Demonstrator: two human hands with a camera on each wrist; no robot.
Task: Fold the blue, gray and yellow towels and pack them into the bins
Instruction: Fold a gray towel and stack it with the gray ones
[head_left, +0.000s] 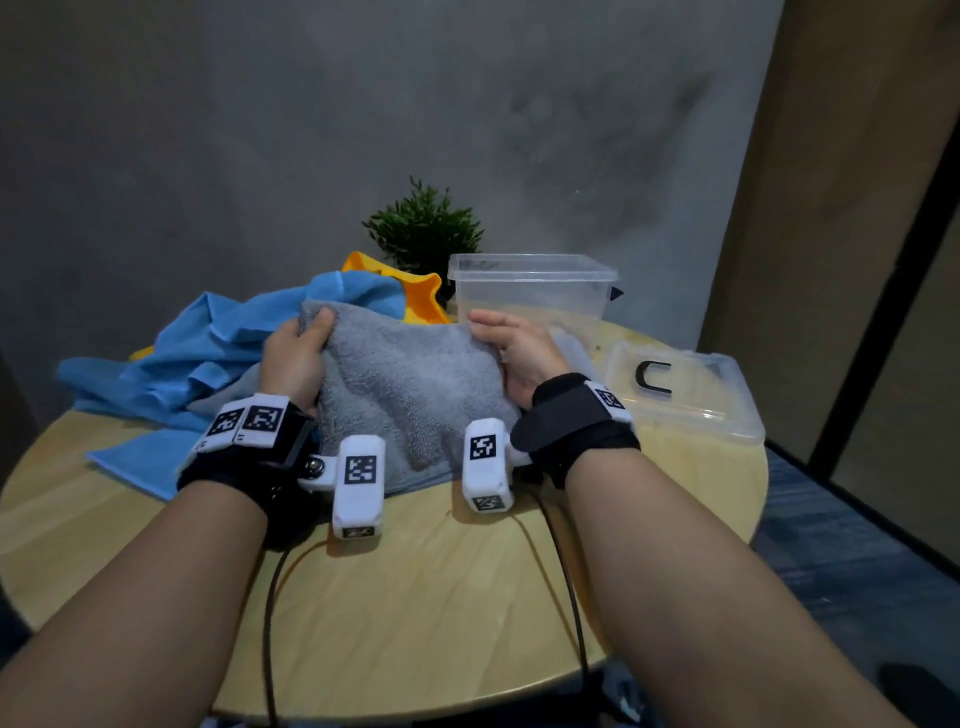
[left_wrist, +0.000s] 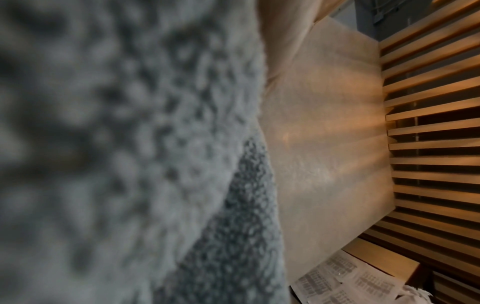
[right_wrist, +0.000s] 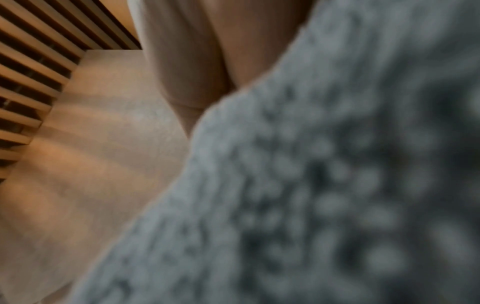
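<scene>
Near the table's (head_left: 156, 530) middle we hold the folded gray towel (head_left: 410, 384) raised off the wood: our left hand (head_left: 293, 358) grips its left far corner, our right hand (head_left: 519, 348) grips its right far corner. Blue towel (head_left: 171, 374) lies crumpled toward the left edge, yellow towel (head_left: 410, 291) behind it. Clear bin (head_left: 530, 286) stands at the far edge.

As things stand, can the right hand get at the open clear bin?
Probably yes. The right hand sits just in front of the clear bin with nothing between them, though it grips the gray towel together with the left hand.
</scene>
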